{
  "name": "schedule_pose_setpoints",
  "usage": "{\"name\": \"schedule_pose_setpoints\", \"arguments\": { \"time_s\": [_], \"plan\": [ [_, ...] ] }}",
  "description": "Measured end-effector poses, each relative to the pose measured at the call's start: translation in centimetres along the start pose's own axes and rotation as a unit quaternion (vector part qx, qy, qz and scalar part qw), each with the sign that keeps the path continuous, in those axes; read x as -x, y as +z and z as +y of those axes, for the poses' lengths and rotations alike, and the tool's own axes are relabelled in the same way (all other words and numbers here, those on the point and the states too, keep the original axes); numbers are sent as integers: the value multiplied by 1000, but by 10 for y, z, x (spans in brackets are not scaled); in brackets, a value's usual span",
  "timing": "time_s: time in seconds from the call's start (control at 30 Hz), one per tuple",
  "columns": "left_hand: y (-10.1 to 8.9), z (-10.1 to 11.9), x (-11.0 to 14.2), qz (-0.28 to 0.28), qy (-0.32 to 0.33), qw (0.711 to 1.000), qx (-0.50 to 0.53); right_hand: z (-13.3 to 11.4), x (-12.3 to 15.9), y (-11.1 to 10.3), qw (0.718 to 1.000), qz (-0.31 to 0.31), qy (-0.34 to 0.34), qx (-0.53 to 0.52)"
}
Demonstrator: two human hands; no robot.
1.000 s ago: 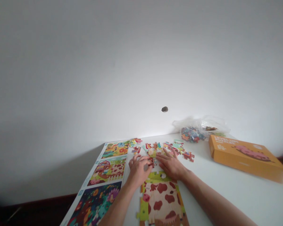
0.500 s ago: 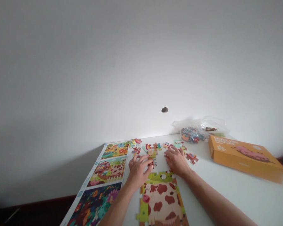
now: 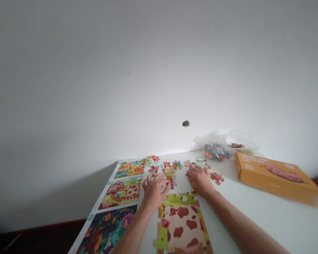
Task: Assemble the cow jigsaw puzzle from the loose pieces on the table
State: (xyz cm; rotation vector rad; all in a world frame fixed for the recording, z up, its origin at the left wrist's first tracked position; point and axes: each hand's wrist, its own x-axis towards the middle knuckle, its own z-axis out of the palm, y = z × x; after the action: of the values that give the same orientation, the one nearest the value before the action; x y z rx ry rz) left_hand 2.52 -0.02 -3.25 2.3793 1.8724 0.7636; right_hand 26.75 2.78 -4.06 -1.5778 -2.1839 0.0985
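My left hand (image 3: 154, 189) is at the middle of the table, thumb and index finger closed on a small red and brown puzzle piece (image 3: 172, 182). My right hand (image 3: 200, 179) lies palm down with its fingers stretched over loose pieces, which it partly covers. Nearer to me lies a joined section of cow puzzle (image 3: 185, 222), brown and white on green, between my forearms. Several loose pieces are scattered beyond my hands, among them a red one (image 3: 216, 177) just right of my right hand and a teal one (image 3: 177, 164) at the back.
A picture sheet (image 3: 122, 192) with farm and animal scenes runs along the table's left edge. On the right sits an orange puzzle box (image 3: 275, 173). Clear plastic bags of pieces (image 3: 214, 151) rest against the white wall (image 3: 148, 88), which has a small hole (image 3: 186, 124).
My left thumb and index finger have come together on the small piece, which has shifted slightly. The right hand stays over the loose pieces, nearly still.
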Motion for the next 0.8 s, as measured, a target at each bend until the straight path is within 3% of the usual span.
{"name": "schedule_pose_setpoints", "arguments": {
  "time_s": [0.2,0.3,0.47,0.8],
  "plan": [
    [-3,3,0,-30,65,997,26,8,-6,3,996,7,78,30],
    [-4,3,1,-39,70,996,33,9,-6,3,998,-19,58,20],
    [-6,5,1,-34,67,997,35,5,-1,0,1000,-7,14,-11],
    [3,-3,-1,11,9,1000,11,3,0,-5,998,20,57,11]
  ]
}}
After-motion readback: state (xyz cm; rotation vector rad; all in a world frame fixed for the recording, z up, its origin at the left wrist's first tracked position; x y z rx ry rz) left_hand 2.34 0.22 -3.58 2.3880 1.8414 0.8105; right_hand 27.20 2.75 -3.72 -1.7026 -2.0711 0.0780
